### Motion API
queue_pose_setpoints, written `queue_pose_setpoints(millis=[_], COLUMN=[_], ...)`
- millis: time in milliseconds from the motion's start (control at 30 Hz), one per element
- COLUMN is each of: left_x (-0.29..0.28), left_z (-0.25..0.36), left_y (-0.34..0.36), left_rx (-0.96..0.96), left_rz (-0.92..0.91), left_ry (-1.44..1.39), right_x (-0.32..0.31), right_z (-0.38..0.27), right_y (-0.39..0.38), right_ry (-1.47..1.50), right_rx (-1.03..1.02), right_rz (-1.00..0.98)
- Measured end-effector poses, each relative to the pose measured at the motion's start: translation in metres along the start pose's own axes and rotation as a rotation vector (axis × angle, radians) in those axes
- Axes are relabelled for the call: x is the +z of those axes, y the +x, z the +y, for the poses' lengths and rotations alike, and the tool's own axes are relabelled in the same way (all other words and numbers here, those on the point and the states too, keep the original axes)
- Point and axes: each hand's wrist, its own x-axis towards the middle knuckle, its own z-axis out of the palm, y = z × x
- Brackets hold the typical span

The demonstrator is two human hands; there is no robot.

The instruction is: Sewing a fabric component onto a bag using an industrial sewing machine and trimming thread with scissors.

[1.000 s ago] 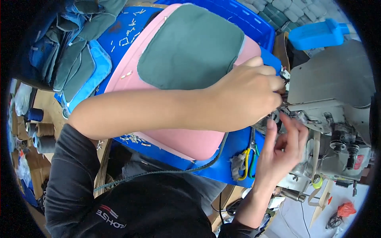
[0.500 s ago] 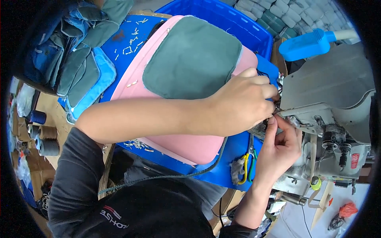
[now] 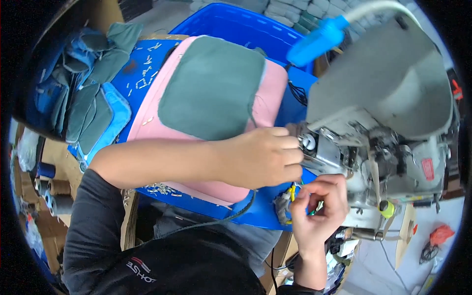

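My left hand [image 3: 263,156] reaches across a pink curved board [image 3: 140,130], palm down, with its fingers curled closed beside the sewing machine [image 3: 376,98]. What those fingers grip is hidden. A thin dark green strip [image 3: 235,215] shows below this hand and trails toward my lap. My right hand [image 3: 322,209] is just below and to the right, thumb and fingers curled together; what they hold is too small to make out. A rounded grey-green fabric piece [image 3: 211,88] lies on the pink board. Scissors with yellow handles [image 3: 292,192] lie partly behind my right hand.
Fabric pieces in grey-green and blue [image 3: 105,118] are heaped at the left. A blue crate [image 3: 241,24] stands behind the board. Thread spools [image 3: 61,204] sit at the left edge. A blue lamp-like attachment [image 3: 317,39] hangs beside the machine. Offcuts dot the blue table [image 3: 206,209].
Both hands have moved left and toward me, away from the machine's working area, which now shows. The hands are slightly farther apart. The whole view has shifted too.
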Motion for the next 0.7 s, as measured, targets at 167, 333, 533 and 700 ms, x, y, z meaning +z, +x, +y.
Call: queue_pose_setpoints(millis=[167,333,533,700], left_x=[0.004,-0.004,-0.013,-0.038], left_z=[-0.004,-0.002,-0.004,0.008], left_y=[-0.005,0.003,0.015,0.028], left_rx=[-0.105,-0.147,-0.179,-0.267], left_rz=[-0.087,-0.101,-0.222,-0.373], left_ry=[-0.153,-0.247,-0.458,-0.575], right_x=[-0.083,-0.28,-0.486,-0.425], right_z=[0.023,0.136,0.231,0.228], right_y=[0.0,0.059,0.147,0.188], right_ry=[-0.185,-0.489,-0.366,-0.095], right_rx=[-0.097,-0.109,0.642,0.886], right_rz=[0.286,0.879,0.163,-0.003])
